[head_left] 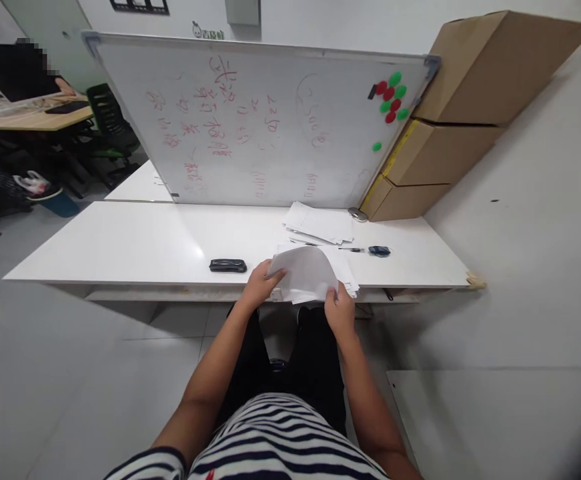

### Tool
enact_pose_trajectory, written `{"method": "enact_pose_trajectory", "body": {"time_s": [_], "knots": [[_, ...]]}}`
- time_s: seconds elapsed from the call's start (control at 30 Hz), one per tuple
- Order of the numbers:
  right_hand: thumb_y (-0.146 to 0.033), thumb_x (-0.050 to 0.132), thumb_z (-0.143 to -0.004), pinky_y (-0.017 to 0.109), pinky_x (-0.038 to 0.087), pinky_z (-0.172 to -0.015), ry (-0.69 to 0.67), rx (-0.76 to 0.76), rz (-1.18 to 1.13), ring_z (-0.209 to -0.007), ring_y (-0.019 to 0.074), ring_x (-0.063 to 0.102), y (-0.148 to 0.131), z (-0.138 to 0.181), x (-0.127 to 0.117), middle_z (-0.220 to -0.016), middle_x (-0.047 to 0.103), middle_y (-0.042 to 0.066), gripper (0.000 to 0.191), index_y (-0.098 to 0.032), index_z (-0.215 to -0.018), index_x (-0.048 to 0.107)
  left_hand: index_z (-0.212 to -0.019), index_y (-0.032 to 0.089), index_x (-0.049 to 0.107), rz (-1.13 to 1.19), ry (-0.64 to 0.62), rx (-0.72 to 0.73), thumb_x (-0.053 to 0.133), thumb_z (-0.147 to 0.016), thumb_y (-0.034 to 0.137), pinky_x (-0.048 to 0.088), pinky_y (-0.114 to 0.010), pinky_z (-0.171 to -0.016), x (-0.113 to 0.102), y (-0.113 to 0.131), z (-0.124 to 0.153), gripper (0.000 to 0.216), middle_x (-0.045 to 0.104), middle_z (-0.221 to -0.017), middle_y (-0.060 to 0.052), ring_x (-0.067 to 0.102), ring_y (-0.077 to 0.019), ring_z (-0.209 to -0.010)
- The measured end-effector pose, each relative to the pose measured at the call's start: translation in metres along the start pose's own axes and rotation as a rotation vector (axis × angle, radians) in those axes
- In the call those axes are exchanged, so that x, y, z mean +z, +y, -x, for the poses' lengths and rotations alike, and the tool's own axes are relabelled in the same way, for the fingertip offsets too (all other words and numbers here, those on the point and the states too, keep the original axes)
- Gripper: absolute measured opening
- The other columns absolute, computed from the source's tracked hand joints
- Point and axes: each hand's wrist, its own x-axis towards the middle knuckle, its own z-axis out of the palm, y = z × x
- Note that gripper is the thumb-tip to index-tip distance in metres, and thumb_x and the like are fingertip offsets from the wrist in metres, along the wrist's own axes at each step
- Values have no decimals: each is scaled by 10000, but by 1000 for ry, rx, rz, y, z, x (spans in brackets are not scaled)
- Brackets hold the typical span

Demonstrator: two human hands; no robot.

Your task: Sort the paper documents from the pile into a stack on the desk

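Both of my hands hold white paper (pixel 305 272) over the front edge of the white desk (pixel 150 240). My left hand (pixel 261 285) pinches its left side, thumb on top. On the right side my right hand (pixel 340 308) grips the lower corner. The paper bows upward in the middle; how many sheets it has I cannot tell. Under and beside it lie more loose papers (pixel 346 270). Farther back is a stack of white sheets (pixel 317 222). A black stapler (pixel 227 265) rests on the desk to the left of my left hand.
A whiteboard (pixel 270 133) with red writing and magnets stands along the desk's back. Cardboard boxes (pixel 470 80) are stacked at the right. A pen (pixel 353 250), a small dark object (pixel 379 251) and a silver mouse-like object (pixel 357 214) lie on the desk. Another person's hand (pixel 64 85) shows far left.
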Motion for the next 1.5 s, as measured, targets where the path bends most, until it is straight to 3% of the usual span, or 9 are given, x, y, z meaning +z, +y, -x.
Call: {"method": "enact_pose_trajectory", "body": {"time_s": [0.13, 0.23, 0.33, 0.43, 0.57, 0.73, 0.93, 1.13, 1.5], "knots": [[-393, 470, -820, 432, 452, -938, -100, 127, -145, -1080, 313, 604, -6, 14, 0, -1126, 688, 134, 481, -159, -1210, 626, -1107, 219, 644, -308, 169, 50, 374, -934, 497, 398, -373, -1005, -54, -31, -10, 425, 652, -1171, -71, 552, -225, -1140], [-405, 547, -780, 399, 484, -908, -155, 211, -396, -1074, 290, 615, -12, 23, 9, -1136, 692, 106, 470, -155, -1165, 647, -1033, 212, 668, -533, 240, -144, 224, -967, 466, 405, -400, -939, -85, -71, -21, 515, 674, -1097, -92, 564, -252, -1084], [-411, 582, -756, 362, 542, -695, -252, 338, -559, -858, 264, 676, -21, 32, 22, -1026, 726, 85, 487, -158, -1169, 634, -778, 193, 668, -641, 202, -302, 195, -958, 479, 426, -376, -823, -99, -103, -27, 582, 690, -882, -122, 596, -263, -952], [-415, 589, -751, 303, 502, -524, -313, 409, -629, -681, 228, 662, -28, 41, 35, -927, 738, 59, 489, -170, -1172, 622, -638, 209, 614, -583, 245, -317, 173, -950, 507, 418, -349, -765, -100, -117, -26, 617, 681, -778, -98, 602, -241, -865], [-391, 615, -738, 279, 492, -530, -311, 380, -674, -660, 199, 640, -32, 52, 51, -870, 733, 55, 434, -147, -1096, 645, -582, 206, 591, -302, 350, -335, 165, -934, 566, 420, -312, -704, -103, -119, -24, 659, 676, -700, -64, 602, -195, -731], [-427, 629, -744, 245, 392, -386, -380, 427, -712, -498, 156, 551, -34, 62, 61, -728, 704, 29, 410, -154, -1050, 643, -560, 195, 593, -125, 398, -378, 221, -907, 612, 419, -302, -637, -108, -120, -24, 658, 667, -631, -63, 602, -186, -641], [-439, 638, -749, 249, 415, -409, -308, 460, -727, -535, 156, 573, -38, 66, 54, -829, 721, 48, 438, -154, -1081, 619, -562, 207, 585, -246, 388, -331, 208, -933, 545, 415, -306, -677, -103, -118, -22, 627, 678, -687, -55, 607, -188, -707], [-427, 613, -778, 256, 422, -421, -358, 451, -724, -547, 166, 589, -34, 66, 57, -853, 727, 48, 408, -161, -1087, 613, -548, 221, 560, -408, 350, -279, 193, -953, 450, 388, -329, -723, -95, -118, -20, 592, 650, -677, -54, 579, -201, -740], [-412, 604, -787, 359, 540, -718, -413, 399, -673, -894, 262, 678, -33, 78, 73, -1037, 729, 73, 439, -163, -1148, 632, -553, 224, 554, -359, 352, -287, 214, -948, 429, 389, -330, -725, -98, -117, -21, 560, 652, -690, -51, 579, -201, -749]]}}
